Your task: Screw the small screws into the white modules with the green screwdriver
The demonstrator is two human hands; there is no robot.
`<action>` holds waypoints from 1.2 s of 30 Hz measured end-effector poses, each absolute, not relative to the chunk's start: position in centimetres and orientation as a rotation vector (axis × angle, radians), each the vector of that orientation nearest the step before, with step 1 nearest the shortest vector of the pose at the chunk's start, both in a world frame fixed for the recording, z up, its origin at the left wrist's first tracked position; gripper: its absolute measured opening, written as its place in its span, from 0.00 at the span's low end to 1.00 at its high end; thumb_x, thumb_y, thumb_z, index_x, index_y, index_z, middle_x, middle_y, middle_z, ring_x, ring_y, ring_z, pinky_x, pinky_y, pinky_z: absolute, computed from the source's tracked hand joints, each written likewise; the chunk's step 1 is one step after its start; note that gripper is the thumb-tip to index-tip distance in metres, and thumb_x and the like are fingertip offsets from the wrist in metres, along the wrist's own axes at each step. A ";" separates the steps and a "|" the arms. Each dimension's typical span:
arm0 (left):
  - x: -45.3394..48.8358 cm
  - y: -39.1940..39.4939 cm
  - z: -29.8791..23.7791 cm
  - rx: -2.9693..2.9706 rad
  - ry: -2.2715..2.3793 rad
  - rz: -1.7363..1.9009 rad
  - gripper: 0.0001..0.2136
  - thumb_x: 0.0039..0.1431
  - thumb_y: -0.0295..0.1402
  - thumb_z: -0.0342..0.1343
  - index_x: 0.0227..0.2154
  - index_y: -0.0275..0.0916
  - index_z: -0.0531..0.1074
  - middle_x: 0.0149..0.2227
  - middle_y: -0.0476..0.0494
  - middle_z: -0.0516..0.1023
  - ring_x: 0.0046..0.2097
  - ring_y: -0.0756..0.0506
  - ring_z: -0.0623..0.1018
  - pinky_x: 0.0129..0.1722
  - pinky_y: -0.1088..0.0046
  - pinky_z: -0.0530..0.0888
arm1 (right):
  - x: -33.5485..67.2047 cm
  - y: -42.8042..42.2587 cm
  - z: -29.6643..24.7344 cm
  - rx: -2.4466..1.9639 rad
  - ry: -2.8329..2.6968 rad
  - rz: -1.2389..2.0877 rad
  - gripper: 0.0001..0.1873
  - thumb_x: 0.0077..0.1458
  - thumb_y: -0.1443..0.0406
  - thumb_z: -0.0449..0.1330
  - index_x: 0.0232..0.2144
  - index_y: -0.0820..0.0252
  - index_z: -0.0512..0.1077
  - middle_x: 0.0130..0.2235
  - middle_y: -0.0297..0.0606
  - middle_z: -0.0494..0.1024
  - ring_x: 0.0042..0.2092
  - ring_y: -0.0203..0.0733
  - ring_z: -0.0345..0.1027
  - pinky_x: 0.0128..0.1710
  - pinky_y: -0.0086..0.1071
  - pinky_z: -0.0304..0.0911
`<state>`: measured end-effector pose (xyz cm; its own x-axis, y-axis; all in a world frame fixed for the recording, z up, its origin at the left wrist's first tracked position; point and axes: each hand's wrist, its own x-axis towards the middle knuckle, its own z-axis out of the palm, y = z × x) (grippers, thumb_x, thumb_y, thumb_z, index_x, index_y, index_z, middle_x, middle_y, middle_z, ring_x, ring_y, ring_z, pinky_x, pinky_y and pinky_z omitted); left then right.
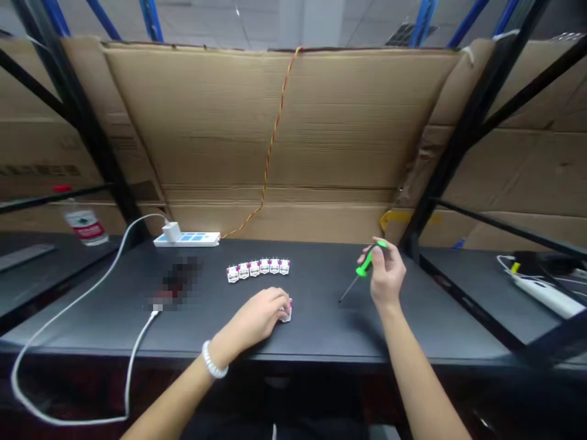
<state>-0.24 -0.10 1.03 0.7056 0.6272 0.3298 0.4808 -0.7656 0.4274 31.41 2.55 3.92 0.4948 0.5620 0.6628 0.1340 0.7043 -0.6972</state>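
Note:
My right hand is closed around the green handle of a screwdriver, whose thin shaft slants down and left above the table. With bent fingers, my left hand grips a small white block with magenta parts near the table's front edge; the fingers cover much of it. Behind that hand, several similar white and magenta blocks stand side by side in a slightly curved row. What exactly these blocks are is too small to tell.
A white power strip with a plugged-in charger lies at the back left. Its white cable loops past the front edge to a blurred-out object. Black rack posts and a cardboard wall bound the dark table.

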 end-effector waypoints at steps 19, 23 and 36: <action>0.4 -1.0 0.9 2.887 0.923 0.590 0.11 0.72 0.22 0.49 0.38 0.39 0.74 0.43 0.41 0.79 0.47 0.40 0.78 0.48 0.63 0.74 | 31.5 2.6 3.8 -0.773 -1.071 0.274 0.18 0.62 0.52 0.67 0.47 0.57 0.75 0.33 0.32 0.78 0.24 0.35 0.74 0.22 0.28 0.71; 0.7 -1.7 0.5 3.003 0.997 0.539 0.12 0.70 0.19 0.47 0.40 0.37 0.74 0.43 0.39 0.80 0.45 0.39 0.79 0.47 0.61 0.76 | 31.5 2.7 3.7 -0.769 -1.059 0.274 0.18 0.62 0.52 0.67 0.47 0.58 0.75 0.32 0.32 0.78 0.25 0.35 0.73 0.22 0.28 0.71; 0.5 -1.9 -0.5 2.828 0.983 0.701 0.09 0.72 0.24 0.51 0.43 0.39 0.76 0.50 0.39 0.82 0.51 0.39 0.81 0.54 0.60 0.79 | 31.2 2.4 4.0 -0.771 -1.063 0.288 0.18 0.62 0.53 0.67 0.47 0.58 0.75 0.32 0.32 0.77 0.25 0.34 0.73 0.22 0.28 0.71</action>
